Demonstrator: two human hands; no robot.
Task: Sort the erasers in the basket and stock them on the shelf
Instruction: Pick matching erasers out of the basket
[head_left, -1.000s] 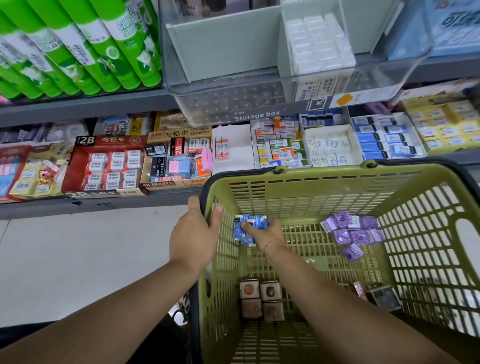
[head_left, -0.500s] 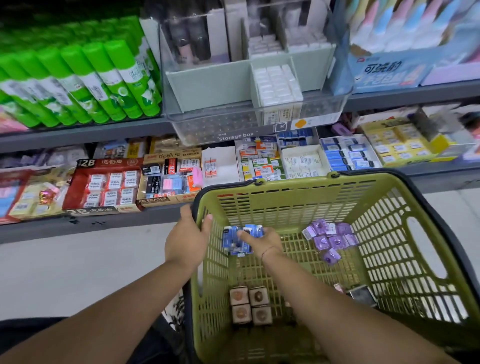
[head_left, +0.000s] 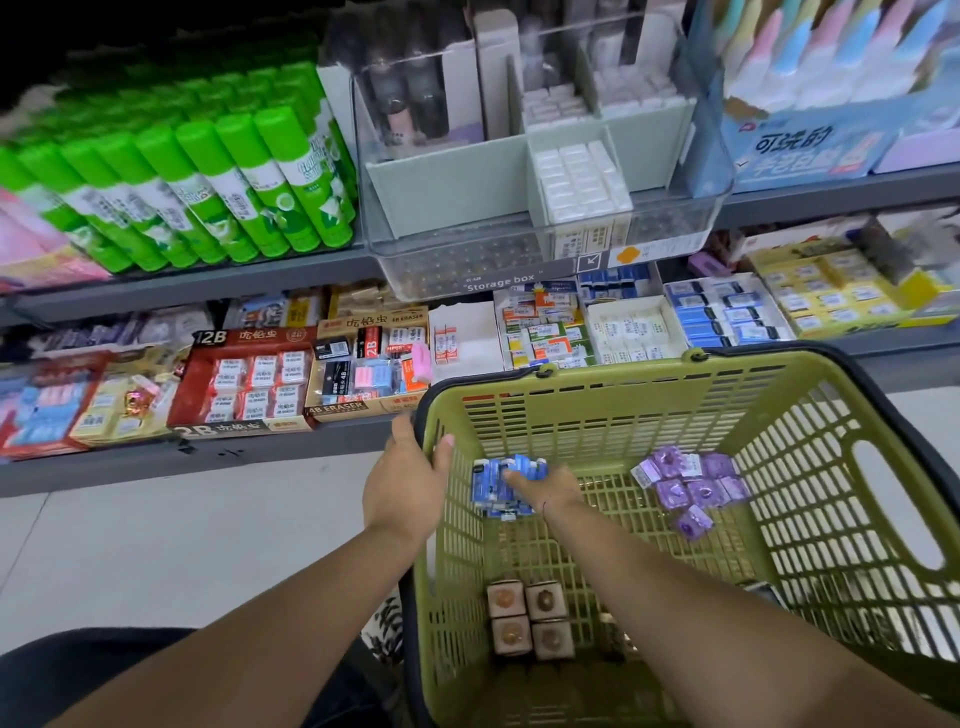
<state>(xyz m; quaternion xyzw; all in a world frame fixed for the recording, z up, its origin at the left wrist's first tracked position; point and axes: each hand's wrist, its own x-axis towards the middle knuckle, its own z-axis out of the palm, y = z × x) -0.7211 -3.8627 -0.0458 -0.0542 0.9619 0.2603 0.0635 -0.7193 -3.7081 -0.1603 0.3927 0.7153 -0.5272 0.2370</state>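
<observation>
A green plastic basket stands in front of the shelf. My left hand grips its left rim, thumb inside. My right hand reaches into the basket and its fingers curl round a bunch of blue erasers at the far left of the basket floor. A pile of purple erasers lies to the right of them. Several brown-and-white square erasers sit in a block near the front. On the lower shelf, a box of blue erasers stands among other eraser boxes.
The lower shelf holds a red 2B eraser box, a 4B eraser box and yellow eraser boxes. Above are green glue sticks and a clear storage box. Pale floor lies at left.
The view tilted up, so the basket sits lower in frame. My right hand has stayed on the blue erasers and closed further over them. My left hand has kept its grip on the rim.
</observation>
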